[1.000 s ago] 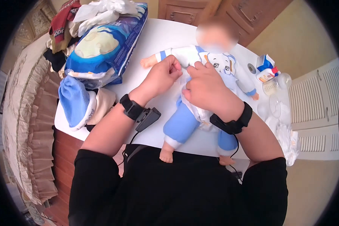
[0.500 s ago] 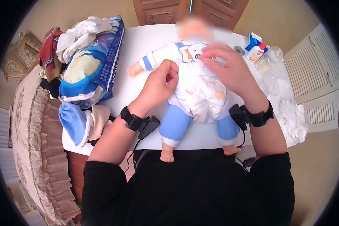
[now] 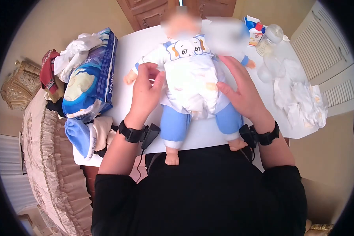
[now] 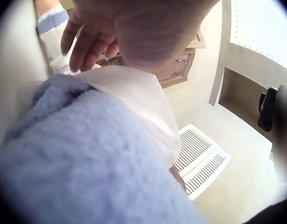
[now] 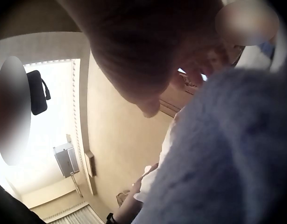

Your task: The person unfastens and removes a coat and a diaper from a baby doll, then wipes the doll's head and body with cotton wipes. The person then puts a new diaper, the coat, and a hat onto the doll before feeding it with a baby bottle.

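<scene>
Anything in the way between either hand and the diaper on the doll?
Nothing visible in the way: the left hand and right hand are at either side of the diaper, which lies over the doll's front. Can't tell if either touches it.

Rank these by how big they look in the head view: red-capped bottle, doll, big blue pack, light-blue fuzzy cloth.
Largest to smallest:
1. doll
2. big blue pack
3. light-blue fuzzy cloth
4. red-capped bottle
</scene>
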Demonstrator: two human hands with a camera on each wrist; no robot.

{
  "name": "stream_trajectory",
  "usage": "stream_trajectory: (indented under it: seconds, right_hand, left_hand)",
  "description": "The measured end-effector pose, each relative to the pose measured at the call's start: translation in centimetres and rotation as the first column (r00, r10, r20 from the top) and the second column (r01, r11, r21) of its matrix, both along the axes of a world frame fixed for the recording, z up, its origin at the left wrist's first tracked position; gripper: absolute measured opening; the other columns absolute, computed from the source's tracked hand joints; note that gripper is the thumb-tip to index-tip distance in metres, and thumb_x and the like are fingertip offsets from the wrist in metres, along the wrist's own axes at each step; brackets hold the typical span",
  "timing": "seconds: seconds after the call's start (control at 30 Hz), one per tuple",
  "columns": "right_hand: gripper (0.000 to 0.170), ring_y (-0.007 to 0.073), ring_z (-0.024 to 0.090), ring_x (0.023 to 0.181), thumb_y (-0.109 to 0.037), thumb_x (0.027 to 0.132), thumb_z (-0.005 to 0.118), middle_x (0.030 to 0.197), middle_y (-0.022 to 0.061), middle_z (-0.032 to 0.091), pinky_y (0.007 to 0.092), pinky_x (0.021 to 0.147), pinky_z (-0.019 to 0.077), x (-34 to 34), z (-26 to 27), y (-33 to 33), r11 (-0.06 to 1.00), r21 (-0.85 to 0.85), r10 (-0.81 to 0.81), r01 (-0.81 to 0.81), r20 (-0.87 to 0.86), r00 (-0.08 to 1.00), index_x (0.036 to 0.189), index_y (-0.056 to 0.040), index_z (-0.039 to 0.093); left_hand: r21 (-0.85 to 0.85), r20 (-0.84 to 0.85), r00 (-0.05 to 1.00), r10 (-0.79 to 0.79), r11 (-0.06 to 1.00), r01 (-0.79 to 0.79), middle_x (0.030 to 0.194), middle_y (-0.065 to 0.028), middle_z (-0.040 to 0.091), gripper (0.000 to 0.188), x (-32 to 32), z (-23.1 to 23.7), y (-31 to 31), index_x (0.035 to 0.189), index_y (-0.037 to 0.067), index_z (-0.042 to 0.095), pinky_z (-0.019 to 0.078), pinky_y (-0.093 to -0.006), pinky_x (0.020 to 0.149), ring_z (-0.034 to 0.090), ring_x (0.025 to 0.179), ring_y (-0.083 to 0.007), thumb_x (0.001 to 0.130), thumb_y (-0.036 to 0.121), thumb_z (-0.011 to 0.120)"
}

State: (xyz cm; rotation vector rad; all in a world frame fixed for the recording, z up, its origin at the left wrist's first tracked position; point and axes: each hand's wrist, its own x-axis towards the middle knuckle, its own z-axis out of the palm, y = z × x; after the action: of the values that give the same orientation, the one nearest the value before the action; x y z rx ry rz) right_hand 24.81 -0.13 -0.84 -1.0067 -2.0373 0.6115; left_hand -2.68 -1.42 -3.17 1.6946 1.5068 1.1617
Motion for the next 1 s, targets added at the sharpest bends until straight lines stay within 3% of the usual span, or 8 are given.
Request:
stream_trajectory:
  seconds: [0.07, 0.23, 0.53, 0.63, 0.7, 0.77, 0.83, 1.0]
  right_hand:
    - [0.061, 0.035, 0.04, 0.132, -0.027, 0.085, 0.067, 0.144, 0.0195, 0.041, 0.0409, 0.109, 0.0324, -0.1, 0.5, -0.4, 0.983, 0.177, 0.04, -0.047, 0.043, 0.998, 0.138, -0.006, 0.046]
    - [0.06, 0.0353, 0.037, 0.133, -0.026, 0.084, 0.067, 0.145, 0.0186, 0.04, 0.042, 0.11, 0.0308, -0.2, -1.4, -0.6, 0.983, 0.099, 0.136, -0.155, 0.181, 0.974, 0.138, -0.0068, 0.047]
    - [0.058, 0.0337, 0.038, 0.132, -0.023, 0.085, 0.066, 0.143, 0.0173, 0.041, 0.0406, 0.11, 0.032, 0.5, -1.3, -0.5, 0.989, 0.008, 0.15, -0.151, 0.062, 0.987, 0.137, -0.0059, 0.047]
    - [0.057, 0.0328, 0.041, 0.13, -0.024, 0.088, 0.064, 0.142, 0.0166, 0.042, 0.0389, 0.109, 0.033, 1.5, -1.9, 0.6, 0.996, -0.046, 0.077, -0.08, -0.049, 0.996, 0.137, -0.0044, 0.044]
    - [0.056, 0.0321, 0.042, 0.129, -0.025, 0.09, 0.063, 0.142, 0.0162, 0.042, 0.038, 0.109, 0.0333, 1.8, -2.2, 1.1, 0.997, -0.071, 0.022, -0.028, -0.087, 0.996, 0.138, -0.0035, 0.042]
    - [0.062, 0.032, 0.042, 0.13, -0.031, 0.094, 0.06, 0.143, 0.0186, 0.041, 0.0371, 0.109, 0.0326, 1.6, -1.9, 1.0, 0.866, -0.495, -0.09, -0.068, -0.289, 0.953, 0.142, -0.0004, 0.035]
    - [0.066, 0.0319, 0.04, 0.132, -0.033, 0.094, 0.06, 0.143, 0.0206, 0.039, 0.037, 0.11, 0.032, 0.8, -3.1, 1.3, 0.848, -0.519, -0.055, -0.111, -0.293, 0.954, 0.144, 0.0006, 0.031]
    - [0.076, 0.0316, 0.036, 0.136, -0.036, 0.093, 0.061, 0.145, 0.0257, 0.036, 0.037, 0.111, 0.0306, 0.0, -2.5, 0.0, 0.856, -0.499, 0.047, -0.131, -0.176, 0.983, 0.146, 0.0032, 0.024]
  left_hand:
    - [0.293, -0.111, 0.985, 0.131, 0.952, -0.093, 0.099, -0.0063, 0.059, 0.03, 0.8, 0.8, -0.5, 0.122, 0.001, 0.048, 0.0477, -0.0256, 0.076, 0.057, 0.09, -0.0134, 0.094, 0.007, 0.057]
    - [0.07, 0.004, 0.999, -0.047, 0.996, 0.047, 0.105, -0.009, 0.056, 0.03, 2.0, -0.5, -1.0, 0.117, 0.004, 0.057, 0.0505, -0.0277, 0.072, 0.057, 0.093, -0.0164, 0.089, 0.01, 0.064]
    - [0.122, -0.066, 0.994, -0.09, 0.988, 0.098, 0.11, -0.0066, 0.055, 0.028, 0.9, -1.3, -1.0, 0.12, 0.007, 0.061, 0.0484, -0.0264, 0.079, 0.055, 0.1, -0.016, 0.093, 0.015, 0.06]
    - [0.084, 0.138, 0.99, -0.015, 0.996, 0.003, 0.115, -0.0069, 0.055, 0.035, -0.6, -1.8, -0.8, 0.127, 0.005, 0.055, 0.0468, -0.0287, 0.084, 0.054, 0.104, -0.016, 0.097, 0.023, 0.056]
    - [-0.226, 0.288, 0.951, 0.109, 0.973, -0.044, 0.132, -0.0087, 0.049, 0.047, -1.3, -1.0, -0.8, 0.139, 0.005, 0.042, 0.0386, -0.0307, 0.1, 0.047, 0.12, -0.0157, 0.101, 0.03, 0.048]
    - [-0.299, 0.375, 0.924, 0.073, 0.953, 0.046, 0.137, -0.0102, 0.046, 0.053, -0.7, -1.1, -0.9, 0.143, 0.004, 0.036, 0.0356, -0.0315, 0.104, 0.043, 0.125, -0.0172, 0.101, 0.033, 0.048]
    - [-0.318, 0.472, 0.881, -0.024, 0.928, 0.195, 0.149, -0.0135, 0.036, 0.064, 0.8, -0.9, -1.5, 0.15, 0.001, 0.022, 0.0272, -0.0312, 0.112, 0.034, 0.136, -0.0201, 0.101, 0.035, 0.047]
    - [-0.348, 0.499, 0.866, -0.005, 0.914, 0.206, 0.144, -0.0152, 0.041, 0.065, 2.1, -0.4, -2.2, 0.15, 0.0, 0.021, 0.0321, -0.0301, 0.109, 0.04, 0.132, -0.0203, 0.101, 0.032, 0.048]
